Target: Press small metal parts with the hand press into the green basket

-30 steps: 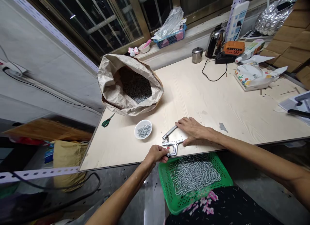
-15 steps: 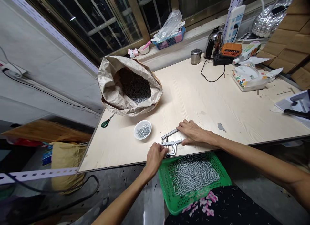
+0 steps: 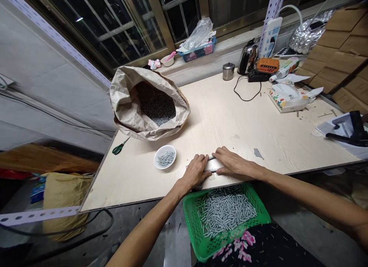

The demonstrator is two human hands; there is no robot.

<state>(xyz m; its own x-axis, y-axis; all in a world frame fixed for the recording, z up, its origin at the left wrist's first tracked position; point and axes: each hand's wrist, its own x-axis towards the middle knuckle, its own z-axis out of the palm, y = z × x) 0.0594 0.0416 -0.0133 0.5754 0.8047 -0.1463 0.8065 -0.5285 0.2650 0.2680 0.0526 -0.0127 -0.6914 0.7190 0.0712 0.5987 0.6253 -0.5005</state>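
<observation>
A metal hand press tool lies near the front edge of the pale wooden table. My left hand rests on top of its left part, fingers curled down over it. Just to the right, my right hand presses on the tool's handles, fingers wrapped over them. Most of the tool is hidden under both hands. A small white bowl of little metal parts sits to the left of my left hand. Below the table edge, a green basket holds many small silver cylinders.
A big open paper sack of dark small parts stands at the back left. Green-handled scissors lie by the left table edge. A kettle, a steel cup, a cable and a tissue pack sit at the back right.
My left hand has moved up from the tool's front jaw to lie on top of the tool. The right hand stayed on the handles. The view shifted slightly.
</observation>
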